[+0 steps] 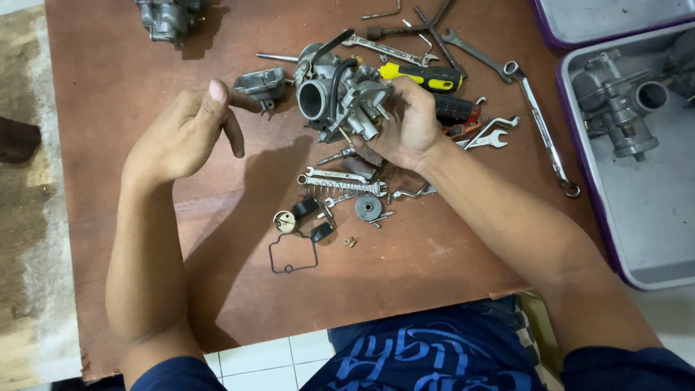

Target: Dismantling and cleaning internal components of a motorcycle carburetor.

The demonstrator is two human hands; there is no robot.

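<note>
Half carburetor [340,94] hidden under right hand [407,123] grip.

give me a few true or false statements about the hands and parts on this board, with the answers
1. The right hand holds the metal carburetor body. True.
2. The left hand grips a wrench. False: it is raised above the board and holds nothing that shows.
3. The black gasket lies on the brown board. True.
4. The yellow-handled screwdriver lies in the grey tray. False: it lies on the board, behind the right hand.
5. The grey tray holds another carburetor. True.
</note>
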